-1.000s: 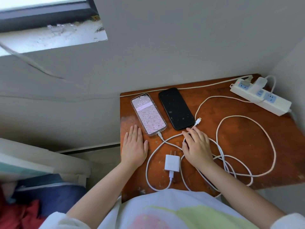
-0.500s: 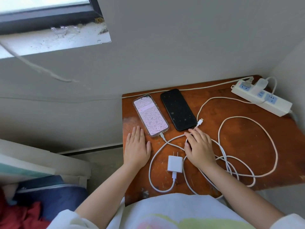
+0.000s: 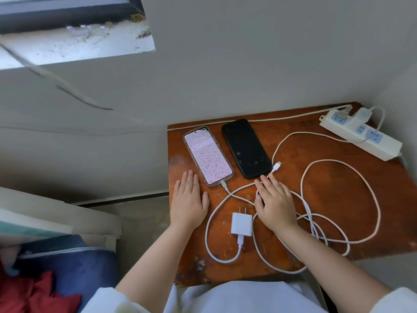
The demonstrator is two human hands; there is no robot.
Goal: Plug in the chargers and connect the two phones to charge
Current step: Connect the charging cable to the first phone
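Two phones lie side by side on a small brown table (image 3: 338, 199). The lit pink-screen phone (image 3: 207, 155) has a white cable plugged into its near end; that cable runs to a loose white charger brick (image 3: 241, 224), prongs up, unplugged. The black phone (image 3: 246, 147) has nothing plugged in. A free cable connector (image 3: 276, 166) lies by its near right corner. Another white charger (image 3: 363, 115) sits in the power strip (image 3: 381, 145) at the far right. My left hand (image 3: 189, 202) lies flat, fingers apart. My right hand (image 3: 274, 201) rests flat over the cables.
White cable loops (image 3: 374, 199) spread across the table's right half. Grey walls close the far and right sides. A window sill (image 3: 74, 46) is at the upper left. Bedding and red cloth (image 3: 56, 279) lie at the lower left, beyond the table's left edge.
Both hands stay flat in the same places on the table. Only the camera view has shifted slightly.
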